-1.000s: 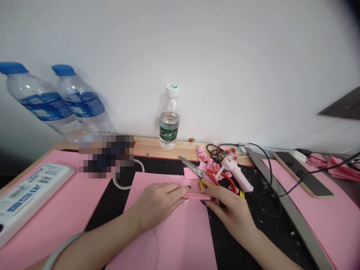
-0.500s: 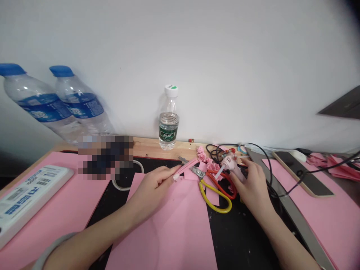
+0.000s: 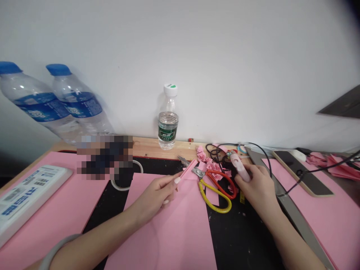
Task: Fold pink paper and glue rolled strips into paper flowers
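Observation:
My left hand is closed on a narrow folded strip of pink paper, pinched between thumb and fingers and pointing up to the right. Under that hand lies a large pink sheet. My right hand has its fingers round a pale pink oblong tool, whose exact kind I cannot make out. Between the hands lie scissors with one red and one yellow handle loop. Part of their blades is behind the paper strip. Crumpled pink paper scraps lie just beyond them.
A small water bottle stands by the wall. Two large bottles lean at the left, near a white box on pink paper. Black cable loops at the right, beside a phone and more pink sheets.
The pink tool has turned in my right hand, so its oblong body now points up and left. My left hand has shifted slightly, tilting the paper strip more steeply. The scissors have stayed put.

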Available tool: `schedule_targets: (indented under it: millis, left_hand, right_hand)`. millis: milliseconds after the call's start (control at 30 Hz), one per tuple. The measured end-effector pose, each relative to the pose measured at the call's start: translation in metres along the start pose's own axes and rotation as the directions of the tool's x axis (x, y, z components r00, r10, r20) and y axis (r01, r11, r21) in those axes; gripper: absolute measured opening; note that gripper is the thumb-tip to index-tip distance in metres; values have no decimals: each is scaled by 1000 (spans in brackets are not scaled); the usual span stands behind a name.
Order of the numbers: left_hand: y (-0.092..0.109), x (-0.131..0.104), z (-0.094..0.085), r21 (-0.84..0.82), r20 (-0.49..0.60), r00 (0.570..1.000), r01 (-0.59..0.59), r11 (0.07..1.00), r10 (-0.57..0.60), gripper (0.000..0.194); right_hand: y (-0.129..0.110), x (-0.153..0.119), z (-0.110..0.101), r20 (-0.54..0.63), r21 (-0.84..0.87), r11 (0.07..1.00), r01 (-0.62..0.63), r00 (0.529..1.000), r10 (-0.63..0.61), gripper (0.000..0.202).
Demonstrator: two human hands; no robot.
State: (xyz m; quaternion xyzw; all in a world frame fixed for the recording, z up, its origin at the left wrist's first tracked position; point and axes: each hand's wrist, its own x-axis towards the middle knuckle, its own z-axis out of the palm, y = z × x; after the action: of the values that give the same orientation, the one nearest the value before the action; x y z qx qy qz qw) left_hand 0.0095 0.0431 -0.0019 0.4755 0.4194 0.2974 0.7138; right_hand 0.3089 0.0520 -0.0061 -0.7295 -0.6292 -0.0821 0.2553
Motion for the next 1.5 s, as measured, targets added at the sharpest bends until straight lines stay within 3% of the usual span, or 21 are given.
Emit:
schedule_targets:
  millis: [133,267,367,433,567,700,867,1100,1300,1500]
  left_hand:
    - [1,0,0,37,12,1000,-11,999,11,46]
    - [1,1,0,44,12,999,-36,998,36,45]
    - [0,2,0,10,-17,999,-31,999,31,51]
    - [-1,2,0,-7,-31,999,-17,1000,17,54]
    - [-3,2,-1,4,-27,1000,-9,1000,9,56]
    - [-6,3,-2,18,-22,1000,-21,1000,21,56]
    - [-4,2,-1,42,-15,1000,-16,999,16,54]
    - [-4,1,-1,-16,-12,1000,-19,1000,18,50]
    - [-9,4,-1,-213,-84,996,-46,976,29,42]
    - [-8,4,0,-177,-143,989,-3,984,-23,33]
  right_hand:
    - [-17,-5,-17,-59,188,982,29,998,-19,19]
    - [-31,-16,-30,127,466,879,-97,991,42,26]
    - [-33,-22,-31,274,641,752,-152,961,-40,30]
    - [-33,-25,-29,403,692,686,-224,908,-110,28]
    - [-36,-34,-23,588,686,633,-360,787,-189,31]
    - [-41,-40,-19,595,639,682,-355,790,-146,39]
    - [-44,-38,-21,589,643,676,-359,796,-138,44]
    - [-49,-39,-26,598,713,515,-476,796,-94,34]
    - [-53,-42,-28,681,666,505,-549,724,-110,35]
    - [-50,-46,-19,730,649,483,-588,660,-176,36]
